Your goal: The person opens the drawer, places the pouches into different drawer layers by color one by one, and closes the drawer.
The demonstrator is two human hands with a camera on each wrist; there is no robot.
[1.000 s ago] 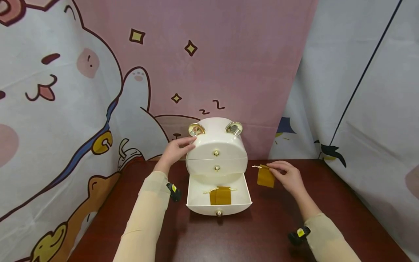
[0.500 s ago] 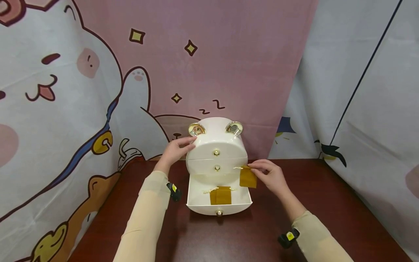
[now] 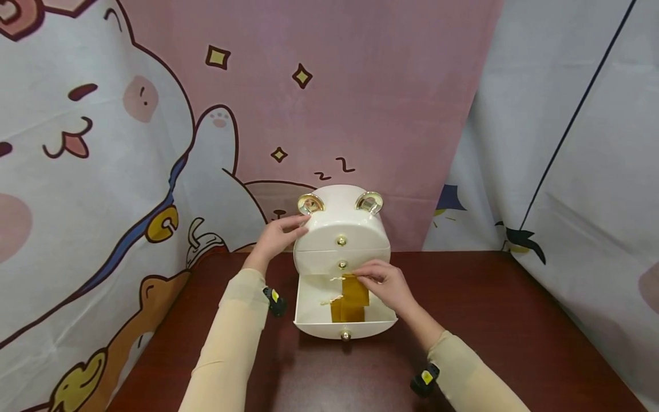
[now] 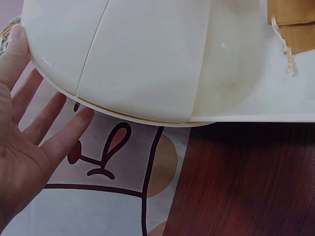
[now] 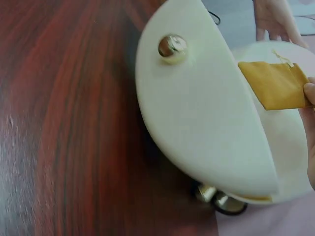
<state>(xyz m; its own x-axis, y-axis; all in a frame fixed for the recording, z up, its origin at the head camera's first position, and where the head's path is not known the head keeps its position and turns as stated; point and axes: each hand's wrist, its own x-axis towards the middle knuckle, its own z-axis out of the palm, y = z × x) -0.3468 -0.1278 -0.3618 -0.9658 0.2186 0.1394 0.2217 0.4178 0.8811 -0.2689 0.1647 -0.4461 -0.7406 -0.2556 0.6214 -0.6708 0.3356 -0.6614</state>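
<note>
A white rounded drawer box (image 3: 319, 260) with gold ears and gold knobs stands on the table, its bottom drawer (image 3: 309, 303) pulled out. My left hand (image 3: 278, 237) rests on the box's upper left side, fingers fairly straight along the edge in the left wrist view. With thumb and fingertips my right hand (image 3: 386, 283) pinches a mustard-yellow drawstring pouch (image 3: 356, 290) by its top corner, over the open drawer. Beneath it, more pouches (image 3: 347, 313) of the same colour lie in the drawer, partly covered in the head view. The held pouch also shows in the right wrist view (image 5: 278, 86).
The dark red wooden table (image 3: 463, 320) carries the box near its back edge. Right behind hangs a pink and white cartoon cloth (image 3: 391, 114). The drawer's rounded front (image 3: 319, 330) juts toward the person, a gold knob (image 3: 345, 335) at its middle.
My right hand has carried the pinched pouch leftward, from the table's right side to above the drawer. My left hand has stayed on the box.
</note>
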